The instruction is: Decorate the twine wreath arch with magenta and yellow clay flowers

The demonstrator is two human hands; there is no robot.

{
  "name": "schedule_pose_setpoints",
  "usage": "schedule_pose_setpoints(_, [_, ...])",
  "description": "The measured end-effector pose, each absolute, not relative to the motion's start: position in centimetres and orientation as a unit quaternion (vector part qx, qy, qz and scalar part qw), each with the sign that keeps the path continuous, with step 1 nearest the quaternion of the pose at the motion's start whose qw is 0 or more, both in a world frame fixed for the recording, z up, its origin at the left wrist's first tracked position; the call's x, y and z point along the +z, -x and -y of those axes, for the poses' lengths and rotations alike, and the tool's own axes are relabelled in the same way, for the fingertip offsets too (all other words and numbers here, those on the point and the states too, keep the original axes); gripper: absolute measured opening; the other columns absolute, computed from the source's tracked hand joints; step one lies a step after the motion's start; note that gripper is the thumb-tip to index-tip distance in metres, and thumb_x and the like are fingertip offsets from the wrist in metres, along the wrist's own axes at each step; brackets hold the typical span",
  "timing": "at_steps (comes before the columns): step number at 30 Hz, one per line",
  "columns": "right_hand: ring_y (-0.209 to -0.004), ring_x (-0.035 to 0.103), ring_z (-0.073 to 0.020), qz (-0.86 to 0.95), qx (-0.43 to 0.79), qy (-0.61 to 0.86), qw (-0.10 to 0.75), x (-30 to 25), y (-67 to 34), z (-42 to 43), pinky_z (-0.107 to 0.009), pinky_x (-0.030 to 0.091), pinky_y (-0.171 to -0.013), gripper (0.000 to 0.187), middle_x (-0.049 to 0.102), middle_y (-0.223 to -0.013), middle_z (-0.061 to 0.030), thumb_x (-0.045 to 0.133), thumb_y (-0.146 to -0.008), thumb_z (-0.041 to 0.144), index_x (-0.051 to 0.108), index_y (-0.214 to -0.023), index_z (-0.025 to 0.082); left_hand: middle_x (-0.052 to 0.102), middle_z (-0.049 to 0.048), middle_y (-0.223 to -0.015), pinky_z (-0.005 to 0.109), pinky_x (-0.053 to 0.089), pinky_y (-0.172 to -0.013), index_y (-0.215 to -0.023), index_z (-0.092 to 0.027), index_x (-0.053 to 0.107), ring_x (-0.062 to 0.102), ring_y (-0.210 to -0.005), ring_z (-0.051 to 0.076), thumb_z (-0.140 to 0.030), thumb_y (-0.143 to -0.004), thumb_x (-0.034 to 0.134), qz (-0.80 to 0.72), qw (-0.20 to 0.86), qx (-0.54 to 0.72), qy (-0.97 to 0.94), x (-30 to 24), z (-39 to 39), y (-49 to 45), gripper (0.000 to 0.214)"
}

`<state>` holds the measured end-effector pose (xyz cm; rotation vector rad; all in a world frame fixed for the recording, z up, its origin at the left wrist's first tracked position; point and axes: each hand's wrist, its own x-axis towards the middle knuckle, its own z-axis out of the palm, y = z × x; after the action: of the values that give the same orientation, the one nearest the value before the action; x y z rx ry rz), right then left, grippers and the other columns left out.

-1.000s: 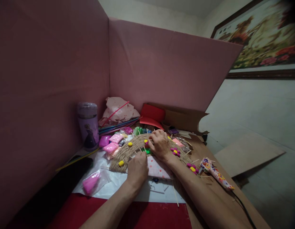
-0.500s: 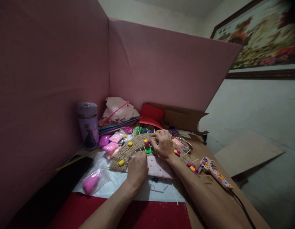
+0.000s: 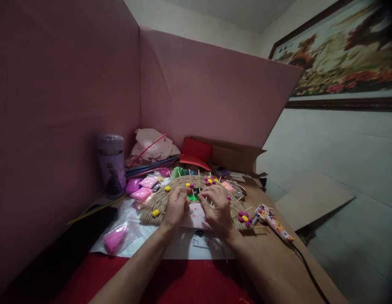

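Observation:
A half-ring wound with brown twine (image 3: 177,182) lies on the table, with small sticks poking out along its inner and outer edges. Yellow dots and magenta flowers with yellow centres (image 3: 245,218) decorate it. My left hand (image 3: 176,207) is closed over the ring's inner edge, its thumb and fingers pressed together. Just across the gap, my right hand (image 3: 218,211) has its fingertips pinched; whatever either hand grips is too small or hidden to make out. Between them show a green patch (image 3: 192,197) and a pink dotted cloth (image 3: 196,213).
A purple tumbler (image 3: 112,166) stands at the left. Packets of coloured clay (image 3: 141,194) lie behind the ring, and a bagged pink lump (image 3: 115,240) sits in front. At right rests a flower-patterned glue gun (image 3: 274,223) with a black cord. Pink panels (image 3: 208,93) rise behind.
My right hand has drawn back from the ring's top toward its inner edge, uncovering a magenta flower. My left hand has shifted slightly up and left. The view has turned a little.

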<state>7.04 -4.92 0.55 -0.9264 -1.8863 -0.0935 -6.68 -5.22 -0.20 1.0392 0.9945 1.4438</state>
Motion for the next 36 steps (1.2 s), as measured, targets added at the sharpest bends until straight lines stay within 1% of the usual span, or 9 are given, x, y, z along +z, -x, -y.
schedule_pose_setpoints(2, [-0.092,0.051,-0.0208,0.776,-0.031,0.365,0.513,-0.1,-7.0,5.8,-0.039,0.041,-0.085,0.008,0.060,-0.089,-0.0044,0.053,-0.084,0.020,0.060,-0.083,0.022,0.047,-0.0037,-0.057,0.021,0.036,-0.048,-0.090,-0.016,0.053,0.043,-0.045,0.008,-0.057,-0.081,0.046,-0.319,0.629,0.612,-0.358,0.1,5.1,6.6,0.043])
schedule_pose_setpoints(4, [-0.097,0.050,-0.0221,0.782,-0.040,0.360,0.507,-0.5,-7.0,6.2,-0.042,0.040,-0.088,0.013,0.058,-0.096,-0.0055,0.054,-0.083,0.020,0.062,-0.093,0.023,0.054,0.0004,-0.064,0.023,0.042,-0.056,-0.091,-0.014,0.054,0.051,-0.054,0.010,-0.060,-0.079,0.047,-0.267,0.677,0.611,-0.311,0.5,5.2,6.6,0.048])
schedule_pose_setpoints(7, [-0.105,0.046,-0.0249,0.791,-0.060,0.374,0.480,-0.8,-6.9,6.4,-0.045,0.037,-0.093,0.024,0.056,-0.105,-0.0068,0.057,-0.082,0.023,0.061,-0.106,0.025,0.060,0.0054,-0.074,0.025,0.045,-0.063,-0.094,-0.014,0.056,0.056,-0.064,0.012,-0.062,-0.080,0.044,-0.249,0.712,0.587,-0.294,0.7,5.7,6.6,0.052])
schedule_pose_setpoints(10, [-0.106,0.046,-0.0258,0.791,-0.068,0.384,0.471,-1.0,-6.7,6.4,-0.046,0.037,-0.093,0.022,0.056,-0.105,-0.0063,0.057,-0.082,0.023,0.063,-0.102,0.027,0.062,0.0066,-0.080,0.025,0.045,-0.064,-0.099,-0.014,0.056,0.056,-0.065,0.012,-0.064,-0.079,0.041,-0.239,0.727,0.560,-0.318,0.8,6.2,6.4,0.056])
schedule_pose_setpoints(14, [-0.102,0.048,-0.0228,0.782,-0.061,0.370,0.498,-1.3,-6.7,6.2,-0.043,0.038,-0.092,0.018,0.059,-0.100,-0.0041,0.054,-0.082,0.017,0.063,-0.094,0.027,0.062,0.0055,-0.079,0.024,0.043,-0.062,-0.098,-0.014,0.058,0.055,-0.063,0.011,-0.059,-0.076,0.053,-0.239,0.720,0.550,-0.350,0.5,6.5,6.3,0.051])
schedule_pose_setpoints(19, [-0.098,0.052,-0.0229,0.759,-0.046,0.358,0.542,-1.7,-7.1,6.0,-0.044,0.040,-0.089,0.011,0.060,-0.096,-0.0047,0.055,-0.082,0.017,0.062,-0.087,0.024,0.055,0.0001,-0.059,0.019,0.034,-0.051,-0.070,-0.010,0.059,0.046,-0.051,0.007,-0.042,-0.062,0.075,-0.304,0.683,0.525,-0.406,-0.4,5.9,6.4,0.036])
schedule_pose_setpoints(25, [-0.094,0.054,-0.0223,0.764,-0.019,0.334,0.551,-1.5,-7.3,5.9,-0.043,0.042,-0.086,0.011,0.062,-0.094,-0.0052,0.056,-0.083,0.020,0.063,-0.091,0.023,0.053,-0.0011,-0.055,0.019,0.029,-0.049,-0.064,-0.011,0.059,0.040,-0.047,0.005,-0.038,-0.060,0.076,-0.333,0.635,0.542,-0.439,-1.1,5.4,6.6,0.032])
schedule_pose_setpoints(28, [-0.093,0.054,-0.0222,0.758,-0.022,0.340,0.556,-1.5,-7.5,5.8,-0.044,0.042,-0.085,0.009,0.062,-0.091,-0.0046,0.055,-0.083,0.020,0.063,-0.084,0.023,0.055,0.0004,-0.057,0.019,0.029,-0.048,-0.062,-0.010,0.060,0.041,-0.047,0.005,-0.042,-0.062,0.073,-0.330,0.645,0.533,-0.438,-0.9,5.7,6.4,0.034])
schedule_pose_setpoints(36, [-0.093,0.054,-0.0211,0.760,0.006,0.325,0.562,-1.6,-7.7,5.4,-0.041,0.042,-0.086,0.006,0.062,-0.090,-0.0043,0.056,-0.084,0.021,0.062,-0.084,0.022,0.052,-0.0015,-0.052,0.018,0.025,-0.045,-0.060,-0.011,0.057,0.038,-0.043,0.004,-0.042,-0.061,0.074,-0.337,0.647,0.529,-0.434,-0.7,5.9,6.3,0.035])
